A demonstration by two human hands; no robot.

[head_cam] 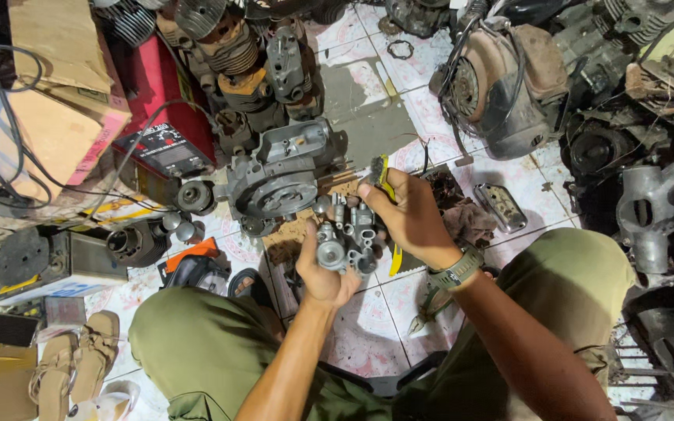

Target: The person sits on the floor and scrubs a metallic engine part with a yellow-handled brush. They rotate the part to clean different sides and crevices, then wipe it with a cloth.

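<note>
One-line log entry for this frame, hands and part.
left hand: holds small grey metal engine part | right hand: yellow-handled brush at the part | floor: grey engine casing beyond

- Hands: 2, left hand (323, 269) and right hand (407, 218).
- Small grey metal part (346, 238): 1, centre.
- Yellow-handled brush (384, 183): 1.
- Wristwatch (455, 270): 1.
- Tan sandals (72, 362): 2, at 8 o'clock.
- Red machine (167, 117): 1, at 10 o'clock.

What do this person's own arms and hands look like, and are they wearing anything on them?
Both arms are bare, with no sleeves in view. The left hand is ungloved, with nothing on its wrist. The right hand is also ungloved; a chunky grey-green wristwatch with a ridged strap sits on that wrist. No rings or markings that I can make out.
</note>
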